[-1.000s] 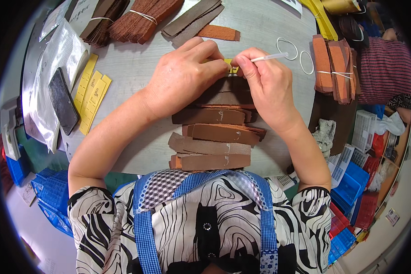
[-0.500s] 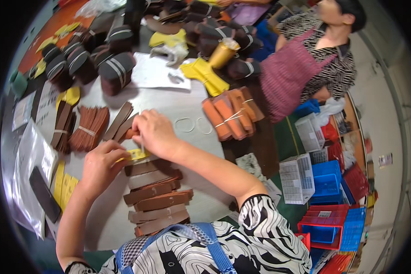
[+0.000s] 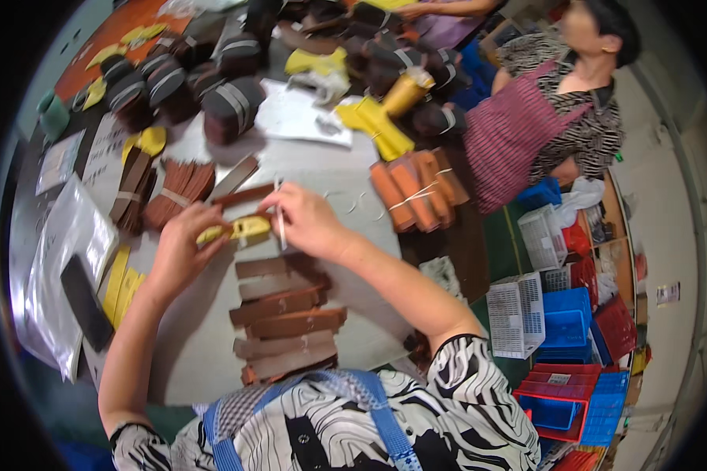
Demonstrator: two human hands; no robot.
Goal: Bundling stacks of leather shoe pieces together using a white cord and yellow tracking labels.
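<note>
A yellow strip-shaped piece with a small opening (image 3: 250,228) lies in front of me, its left end pinched by my left hand (image 3: 182,245). My right hand (image 3: 310,221) grips a slim white pen-like stick (image 3: 280,213), which stands at the piece's right end. Just beyond the yellow piece is a brown strip (image 3: 243,196), close to both hands; whether either hand touches it, I cannot tell. Nearer to me, several brown strips (image 3: 287,306) lie in an overlapping column. A tied fan of reddish-brown strips (image 3: 179,192) sits beyond my left hand.
Dark strapped bundles (image 3: 234,108) crowd the far side. Orange-brown bundles (image 3: 418,188) lie at the right, and a clear plastic bag (image 3: 59,275) at the left, under a dark flat bar (image 3: 86,302). A co-worker in a striped apron (image 3: 518,129) is at the right, near plastic crates (image 3: 562,318).
My whole view has shifted, so the table appears further right. The brown strip by my right fingers now lies straighter beyond the yellow piece, and the white stick shows more plainly.
</note>
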